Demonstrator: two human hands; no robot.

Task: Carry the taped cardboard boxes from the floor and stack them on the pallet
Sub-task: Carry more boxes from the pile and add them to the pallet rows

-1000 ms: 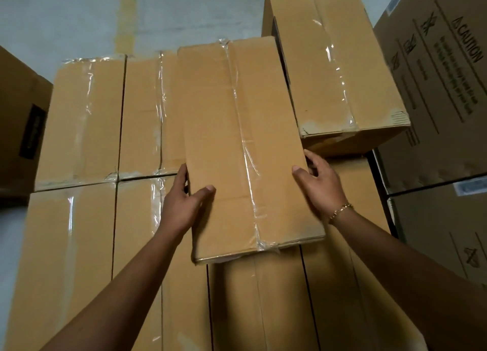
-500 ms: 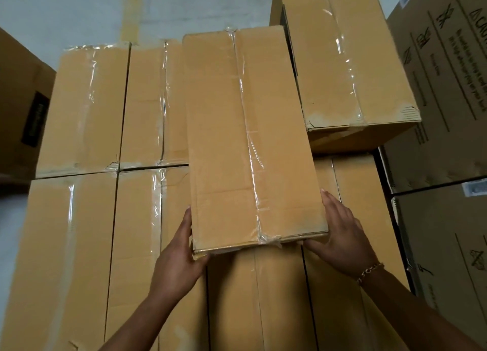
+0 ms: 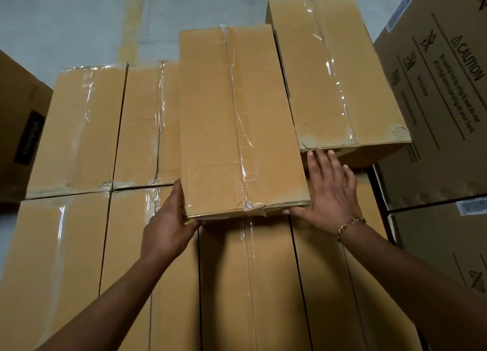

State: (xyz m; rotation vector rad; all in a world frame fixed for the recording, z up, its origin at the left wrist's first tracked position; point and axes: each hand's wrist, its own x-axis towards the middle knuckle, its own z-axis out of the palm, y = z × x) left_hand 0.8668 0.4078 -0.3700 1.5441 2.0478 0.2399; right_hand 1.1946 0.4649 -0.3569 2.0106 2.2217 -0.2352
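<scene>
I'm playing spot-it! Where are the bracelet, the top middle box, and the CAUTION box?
bracelet (image 3: 351, 225): head view, chain on the wrist.
top middle box (image 3: 237, 118): head view, taped top face.
CAUTION box (image 3: 437, 100): head view, printed side.

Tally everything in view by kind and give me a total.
Plain taped boxes: 8
Printed cartons: 2
Box with dark label: 1
Hands: 2
Bracelet: 1
Total: 14
</scene>
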